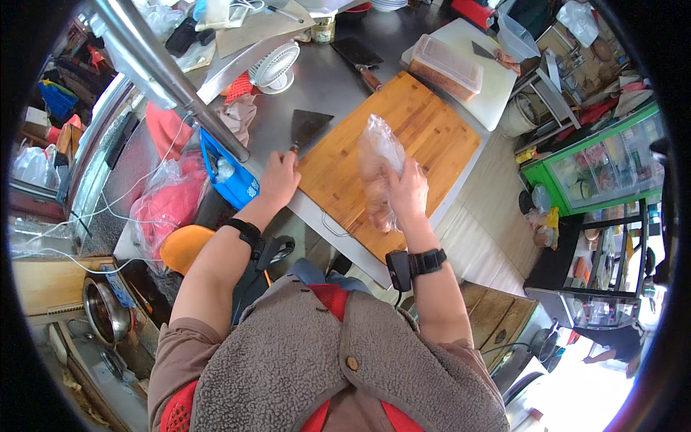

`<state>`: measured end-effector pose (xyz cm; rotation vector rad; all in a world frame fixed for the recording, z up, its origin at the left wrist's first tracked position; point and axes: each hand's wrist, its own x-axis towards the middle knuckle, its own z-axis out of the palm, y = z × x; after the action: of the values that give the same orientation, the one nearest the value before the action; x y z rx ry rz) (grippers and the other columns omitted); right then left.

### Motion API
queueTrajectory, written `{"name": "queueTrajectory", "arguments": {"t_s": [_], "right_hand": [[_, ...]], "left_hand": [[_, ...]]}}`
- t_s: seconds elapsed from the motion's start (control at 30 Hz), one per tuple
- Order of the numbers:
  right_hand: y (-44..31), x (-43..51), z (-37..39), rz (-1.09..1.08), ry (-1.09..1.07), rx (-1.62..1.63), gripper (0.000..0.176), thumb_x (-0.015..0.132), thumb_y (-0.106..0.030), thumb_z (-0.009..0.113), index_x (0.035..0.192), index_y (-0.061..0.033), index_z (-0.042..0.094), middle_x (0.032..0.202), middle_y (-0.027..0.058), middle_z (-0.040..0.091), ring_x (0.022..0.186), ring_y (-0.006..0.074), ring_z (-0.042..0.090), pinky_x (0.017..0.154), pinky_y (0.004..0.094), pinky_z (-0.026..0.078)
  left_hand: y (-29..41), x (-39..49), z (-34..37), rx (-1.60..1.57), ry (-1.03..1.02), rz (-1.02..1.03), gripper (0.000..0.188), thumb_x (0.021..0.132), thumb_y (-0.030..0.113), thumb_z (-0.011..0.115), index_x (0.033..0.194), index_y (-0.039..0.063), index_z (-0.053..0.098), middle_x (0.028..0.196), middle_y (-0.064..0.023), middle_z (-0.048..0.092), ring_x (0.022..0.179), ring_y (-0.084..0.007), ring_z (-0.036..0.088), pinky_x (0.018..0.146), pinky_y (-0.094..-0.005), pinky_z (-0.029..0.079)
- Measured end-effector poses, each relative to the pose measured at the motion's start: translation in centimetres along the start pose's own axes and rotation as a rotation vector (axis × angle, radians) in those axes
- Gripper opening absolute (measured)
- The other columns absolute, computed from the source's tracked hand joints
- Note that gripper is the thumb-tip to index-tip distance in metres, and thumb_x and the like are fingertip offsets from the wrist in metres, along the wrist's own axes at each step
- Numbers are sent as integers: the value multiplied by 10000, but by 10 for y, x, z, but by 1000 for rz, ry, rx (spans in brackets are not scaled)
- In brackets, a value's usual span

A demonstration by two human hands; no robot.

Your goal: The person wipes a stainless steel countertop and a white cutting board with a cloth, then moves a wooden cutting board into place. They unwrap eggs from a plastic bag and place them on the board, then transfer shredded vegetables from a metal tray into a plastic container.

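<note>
My left hand (282, 177) is closed around the short handle of a dark flared blade (310, 128), a scraper or a small cleaver, beside the left corner of a wooden cutting board (432, 127). The blade lies over the steel worktop (318, 86), pointing away from me. Over the middle of the board, my right hand (408, 186) grips a clear plastic bag (379, 167). Pale brown, rounded pieces fill its lower part; what they are I cannot tell. The bag's gathered end points away from me.
A cleaver (359, 54) with a wooden handle lies past the board. On a white cutting board (464, 54) stands a lidded plastic container (445, 65). A small white fan (275, 67) and a metal pole (183, 92) are at left; a blue bag (229, 178) hangs by the worktop edge.
</note>
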<state>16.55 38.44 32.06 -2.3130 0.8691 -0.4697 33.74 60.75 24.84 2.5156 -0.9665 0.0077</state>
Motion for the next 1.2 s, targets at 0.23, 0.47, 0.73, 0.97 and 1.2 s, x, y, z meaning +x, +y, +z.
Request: {"name": "queueTrajectory", "arguments": {"t_s": [0.23,0.47,0.73,0.97,1.2], "right_hand": [[8,28,24,96,-11,-39,275,844,-216,624,948,8,504,1002,232,597,914,438,580,780,499,478],[13,49,40,232,-9,-71,275,839,-198,631,978,2,504,1033,236,592,937,434,588,796,493,489],[11,57,55,369,55,-80,344,803,-280,695,889,7,525,930,239,613,892,430,591,766,480,485],[9,52,46,464,36,-35,417,791,-328,716,928,24,540,936,253,610,927,416,587,781,471,483],[-4,17,37,283,161,-50,613,711,-331,778,1212,-58,554,1313,253,417,1086,409,520,869,435,469]], "left_hand": [[-26,37,14,28,89,16,225,769,103,600,952,118,470,963,-146,451,926,-358,521,751,-463,480],[-43,75,24,41,24,87,217,788,87,596,970,109,481,999,-168,458,964,-369,509,758,-463,482],[-56,100,30,11,19,196,229,804,58,600,1009,87,503,1031,-188,457,981,-383,496,781,-464,476],[-58,104,32,-25,-115,115,266,818,88,612,1069,103,526,1131,-181,450,1045,-385,478,819,-459,468],[-8,102,-3,24,38,315,427,782,143,662,1190,111,540,1291,-190,399,1142,-383,415,962,-489,353]]}}
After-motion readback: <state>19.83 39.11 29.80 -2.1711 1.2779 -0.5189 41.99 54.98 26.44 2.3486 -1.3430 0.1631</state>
